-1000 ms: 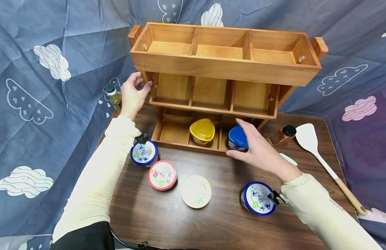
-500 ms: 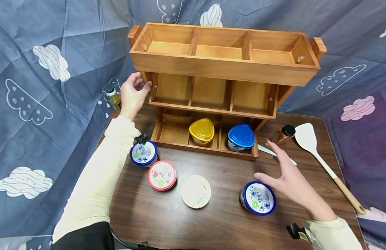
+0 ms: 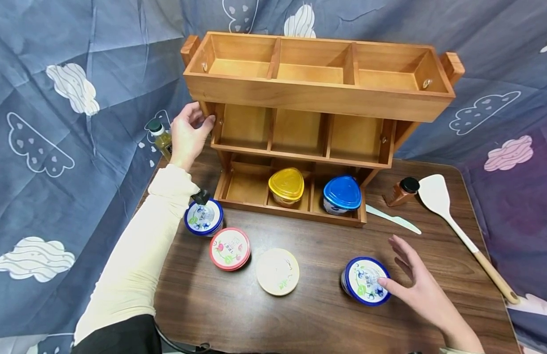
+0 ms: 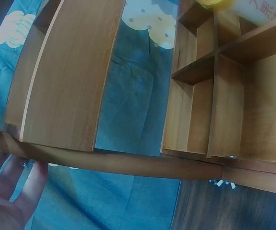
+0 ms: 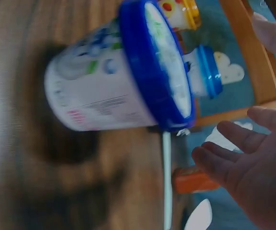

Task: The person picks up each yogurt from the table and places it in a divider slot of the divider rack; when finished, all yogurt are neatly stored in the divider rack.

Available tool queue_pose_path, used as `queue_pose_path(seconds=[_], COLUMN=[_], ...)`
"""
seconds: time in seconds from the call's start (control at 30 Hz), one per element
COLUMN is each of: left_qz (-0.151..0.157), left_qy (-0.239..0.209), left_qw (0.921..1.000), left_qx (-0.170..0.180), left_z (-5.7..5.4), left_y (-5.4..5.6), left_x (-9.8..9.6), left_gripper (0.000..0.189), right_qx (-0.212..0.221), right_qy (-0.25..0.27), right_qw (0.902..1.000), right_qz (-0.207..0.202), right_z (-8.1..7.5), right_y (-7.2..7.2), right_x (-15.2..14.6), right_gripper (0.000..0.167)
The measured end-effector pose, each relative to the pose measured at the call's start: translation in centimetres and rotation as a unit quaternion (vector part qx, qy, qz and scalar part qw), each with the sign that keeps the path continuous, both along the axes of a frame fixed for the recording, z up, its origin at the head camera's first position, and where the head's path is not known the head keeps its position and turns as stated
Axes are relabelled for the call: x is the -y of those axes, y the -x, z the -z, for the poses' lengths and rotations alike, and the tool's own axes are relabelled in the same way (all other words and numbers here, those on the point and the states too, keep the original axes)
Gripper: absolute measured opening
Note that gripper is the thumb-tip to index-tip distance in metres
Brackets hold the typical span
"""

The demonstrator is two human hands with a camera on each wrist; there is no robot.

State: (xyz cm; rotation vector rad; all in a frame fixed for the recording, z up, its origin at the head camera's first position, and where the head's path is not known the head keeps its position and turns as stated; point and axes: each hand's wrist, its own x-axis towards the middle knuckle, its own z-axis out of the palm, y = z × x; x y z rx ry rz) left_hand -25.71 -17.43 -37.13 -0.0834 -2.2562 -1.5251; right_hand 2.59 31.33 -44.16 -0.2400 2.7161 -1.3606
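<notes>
My left hand (image 3: 190, 132) grips the left side post of a three-tier wooden shelf (image 3: 318, 91). In the left wrist view, its thumb lies on one side of the post (image 4: 128, 163) and its fingers on the other. My right hand (image 3: 426, 290) is at the right edge of a blue-lidded yogurt tub (image 3: 366, 281), fingers spread and thumb tip overlapping the lid. The right wrist view shows this tub (image 5: 104, 76) upright on the table beside my fingers (image 5: 243, 136). On the bottom tier, a yellow-lidded tub (image 3: 287, 186) stands in the middle compartment and a blue-lidded tub (image 3: 342, 194) in the right one.
Another blue-lidded tub (image 3: 204, 216), a red-lidded tub (image 3: 230, 248) and a cream-lidded tub (image 3: 278, 271) stand left of centre. A pale knife (image 3: 395, 219), spice jar (image 3: 402, 191) and white spatula (image 3: 455, 226) lie at right. A green-capped bottle (image 3: 160, 137) is behind my left hand.
My right hand has left the blue-lidded tub in the shelf's bottom right compartment and moved back, right and down to the tub on the table. My left hand has stayed put.
</notes>
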Motion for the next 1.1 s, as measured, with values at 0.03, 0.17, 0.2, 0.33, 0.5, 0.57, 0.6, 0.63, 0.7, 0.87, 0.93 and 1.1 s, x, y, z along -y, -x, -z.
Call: queue_pose_path(seconds=[0.03, 0.17, 0.2, 0.33, 0.5, 0.57, 0.6, 0.63, 0.7, 0.87, 0.93, 1.1], left_qz=[0.0, 0.0, 0.0, -0.002, -0.004, -0.004, -0.004, -0.004, -0.005, -0.005, -0.003, 0.0], left_qy=[-0.002, -0.007, -0.008, -0.006, -0.006, -0.005, -0.004, -0.005, -0.005, -0.006, -0.008, -0.011], left_qw=[1.0, 1.0, 1.0, 1.0, 1.0, 1.0, 1.0, 1.0, 1.0, 1.0, 1.0, 0.9999], left_qx=[-0.001, -0.003, -0.002, -0.001, -0.005, -0.005, -0.005, -0.005, -0.004, 0.003, 0.003, 0.002], left_z=[0.0, 0.0, 0.0, 0.1, 0.1, 0.2, 0.2, 0.2, 0.2, 0.1, 0.0, 0.0], left_y=[0.0, -0.1, -0.1, -0.1, -0.1, -0.1, -0.1, -0.1, 0.0, 0.1, 0.1, 0.0], left_x=[0.0, 0.0, 0.1, 0.2, 0.3, 0.2, 0.2, 0.2, 0.1, 0.0, 0.0, -0.2], left_gripper=[0.033, 0.033, 0.033, 0.033, 0.032, 0.032, 0.032, 0.032, 0.033, 0.033, 0.033, 0.033], right_qx=[0.002, 0.013, 0.02, 0.036, 0.046, 0.051, 0.054, 0.059, 0.075, 0.106, 0.105, 0.086], right_qy=[0.006, 0.025, 0.029, 0.042, 0.063, 0.064, 0.064, 0.063, 0.061, 0.074, 0.072, 0.051], right_qw=[1.0, 0.9995, 0.9993, 0.9981, 0.9955, 0.9947, 0.9942, 0.9937, 0.9925, 0.9874, 0.9865, 0.9878], right_qz=[0.001, 0.01, 0.013, 0.028, 0.053, 0.062, 0.067, 0.071, 0.075, 0.092, 0.102, 0.12], right_z=[0.4, 1.8, 2.1, 3.5, 4.9, 5.4, 5.6, 5.7, 5.9, 6.5, 6.8, 7.1], right_y=[-0.3, -1.5, -1.8, -2.9, -3.7, -4.0, -4.0, -4.2, -4.4, -4.6, -4.7, -4.7], right_x=[-0.1, -0.1, -0.1, 0.1, 0.7, 1.0, 1.1, 1.3, 1.5, 2.2, 2.5, 2.8], right_gripper=[0.097, 0.097, 0.097, 0.098, 0.1, 0.102, 0.104, 0.105, 0.107, 0.112, 0.113, 0.109])
